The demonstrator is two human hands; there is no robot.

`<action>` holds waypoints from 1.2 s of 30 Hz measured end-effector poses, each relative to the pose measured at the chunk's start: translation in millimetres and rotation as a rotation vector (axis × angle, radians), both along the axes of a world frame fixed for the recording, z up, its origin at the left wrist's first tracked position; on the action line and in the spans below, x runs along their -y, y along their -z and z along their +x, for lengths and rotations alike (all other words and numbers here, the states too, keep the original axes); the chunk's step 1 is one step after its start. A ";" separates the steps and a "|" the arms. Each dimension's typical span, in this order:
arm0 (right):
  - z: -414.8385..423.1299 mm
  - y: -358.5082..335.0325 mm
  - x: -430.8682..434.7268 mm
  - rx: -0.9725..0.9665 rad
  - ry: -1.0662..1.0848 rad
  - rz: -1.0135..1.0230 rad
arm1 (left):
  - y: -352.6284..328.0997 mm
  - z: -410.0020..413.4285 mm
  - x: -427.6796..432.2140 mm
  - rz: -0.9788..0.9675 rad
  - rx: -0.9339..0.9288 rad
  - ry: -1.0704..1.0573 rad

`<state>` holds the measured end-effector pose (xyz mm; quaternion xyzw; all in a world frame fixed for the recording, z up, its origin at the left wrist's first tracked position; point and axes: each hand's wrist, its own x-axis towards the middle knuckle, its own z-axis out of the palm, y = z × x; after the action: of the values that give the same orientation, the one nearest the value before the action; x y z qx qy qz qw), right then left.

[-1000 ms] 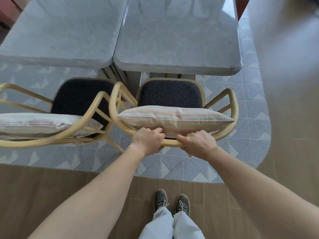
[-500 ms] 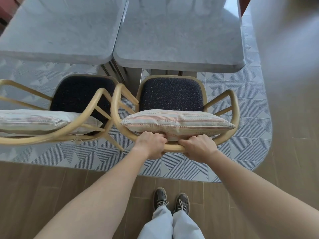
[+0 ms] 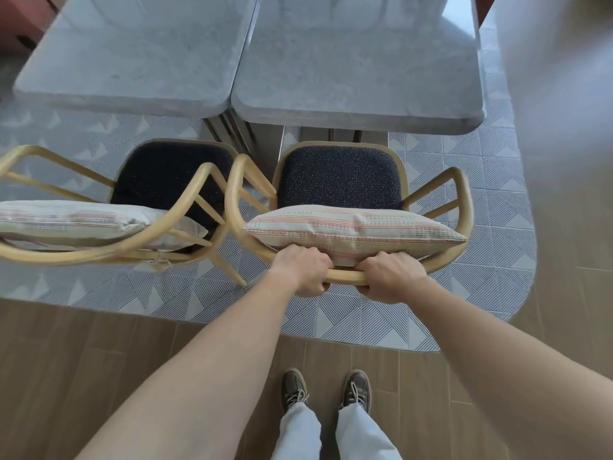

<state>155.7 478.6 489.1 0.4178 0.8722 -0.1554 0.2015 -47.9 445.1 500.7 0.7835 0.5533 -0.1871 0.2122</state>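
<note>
Both hands grip the curved top rail of a light wooden armchair with a dark speckled upholstered seat [image 3: 462, 194]. The left hand [image 3: 303, 270] has its fingers curled over the rail left of centre; the right hand [image 3: 389, 277] wraps the same rail just to the right, knuckles uppermost. Bare rail shows between the two hands. A striped cream and orange cushion [image 3: 355, 230] stands on edge against the chair back, touching the rail just beyond both hands. The chair stands on the patterned blue-grey tiled floor [image 3: 497, 247], its seat front near the edge of the right grey marble tabletop [image 3: 358, 61]. A second matching wooden armchair [image 3: 99, 257] with its own striped cushion [image 3: 79, 220] stands just beside it on the left, before the left marble tabletop [image 3: 132, 51], the two armrests almost meeting. The person's grey laced shoes [image 3: 293, 388] stand on the brown wood-look planks [image 3: 83, 360].
</note>
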 end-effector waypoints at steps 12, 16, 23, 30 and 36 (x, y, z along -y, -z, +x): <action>-27.9 -4.8 22.2 0.014 -0.069 0.031 | -0.8 -25.2 23.6 0.055 -0.046 0.049; -41.4 -5.5 26.2 0.002 -0.069 0.025 | 1.1 -38.0 28.7 0.059 -0.049 0.051; -43.6 -3.6 29.6 -0.001 -0.053 0.026 | 5.4 -43.1 30.8 0.098 -0.025 0.057; -26.2 -6.6 30.4 0.006 -0.052 0.042 | 3.8 -25.0 33.3 0.109 -0.005 0.048; -7.0 -5.9 31.8 0.020 -0.047 0.043 | 2.8 -6.3 33.7 0.093 -0.010 0.057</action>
<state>148.7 446.9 495.1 0.4031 0.8827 -0.1278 0.2049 -54.2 411.4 497.9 0.8070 0.5398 -0.1710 0.1675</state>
